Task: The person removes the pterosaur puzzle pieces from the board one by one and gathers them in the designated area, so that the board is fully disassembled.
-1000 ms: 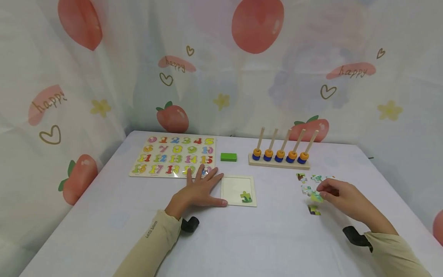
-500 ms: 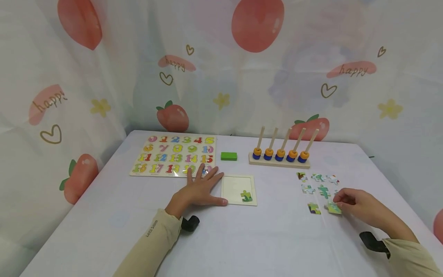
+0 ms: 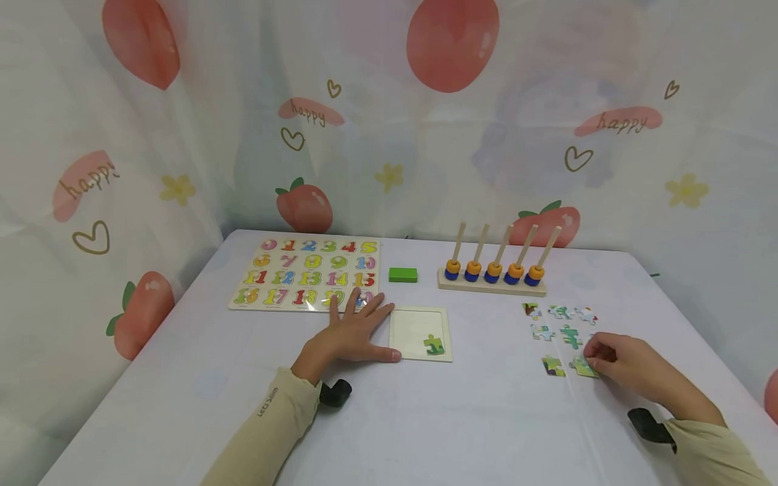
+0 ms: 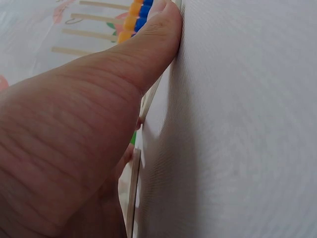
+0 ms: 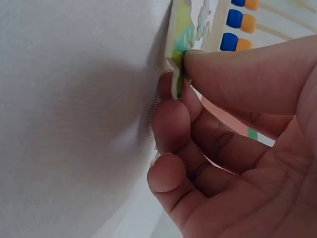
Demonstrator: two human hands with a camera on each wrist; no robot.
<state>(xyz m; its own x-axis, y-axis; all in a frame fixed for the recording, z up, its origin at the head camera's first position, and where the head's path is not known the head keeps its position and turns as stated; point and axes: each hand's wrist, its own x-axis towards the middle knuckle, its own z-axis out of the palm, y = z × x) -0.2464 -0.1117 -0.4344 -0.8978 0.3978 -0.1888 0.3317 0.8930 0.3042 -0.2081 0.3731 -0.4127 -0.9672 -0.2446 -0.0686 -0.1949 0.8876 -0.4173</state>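
My left hand [image 3: 349, 337] lies spread on the table, its straight fingers reaching the lower right corner of a number board [image 3: 240, 306] and the left side of a small square puzzle tray [image 3: 410, 327]. A green jigsaw piece [image 3: 433, 345] sits in the tray's lower right corner. At the right, my right hand [image 3: 638, 371] pinches another green jigsaw piece [image 5: 179, 54] by its edge between thumb and fingers, low over the cloth. Several loose jigsaw pieces [image 3: 554, 366] lie around it, one partly hidden by the hand. In the left wrist view the thumb [image 4: 133, 54] hides most of the tray.
Behind the loose pieces stands a wooden peg stand [image 3: 491, 285] with upright rods carrying orange and blue beads. A green block [image 3: 403, 275] lies between the number board and the stand. A printed curtain [image 3: 389, 121] hangs along the table's back edge.
My right hand has moved right and toward me with the green jigsaw piece, lowering it beside the front loose piece. It has shifted only slightly since half a second ago. My left hand stays put.
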